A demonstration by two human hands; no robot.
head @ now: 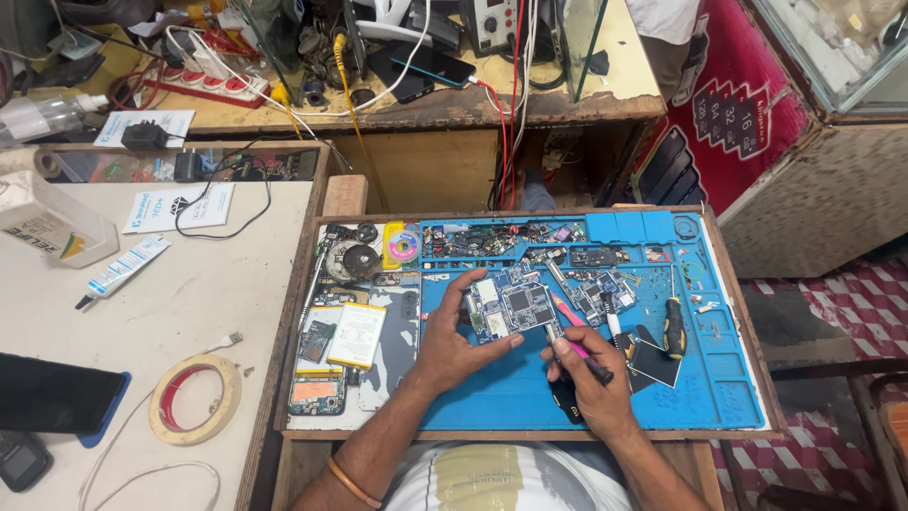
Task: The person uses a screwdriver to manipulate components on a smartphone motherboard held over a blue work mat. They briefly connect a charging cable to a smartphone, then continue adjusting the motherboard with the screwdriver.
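**Two hands on a circuit board over the blue mat**

Fingers and thumb of the left hand pinch the blue circuit board by its edges, the grip curled round its left and lower sides and holding it just above the blue work mat. Right hand comes in from below, fist closed tight round a dark-handled tool, its metal tip reaching up to the board's lower right corner. Something pink shows beside that tool; what it is, I cannot tell.

Board sits near the middle of the mat, inside a wooden tray resting over the person's lap. Just right of it lies a second circuit board, flat on the mat. Further right, a screwdriver with a black and yellow handle lies upright along the mat, apart from both hands. Left of the mat, a phone battery rests on an opened phone body.

Over on the white counter, a roll of tape lies flat, and a small tube lies at an angle above it.
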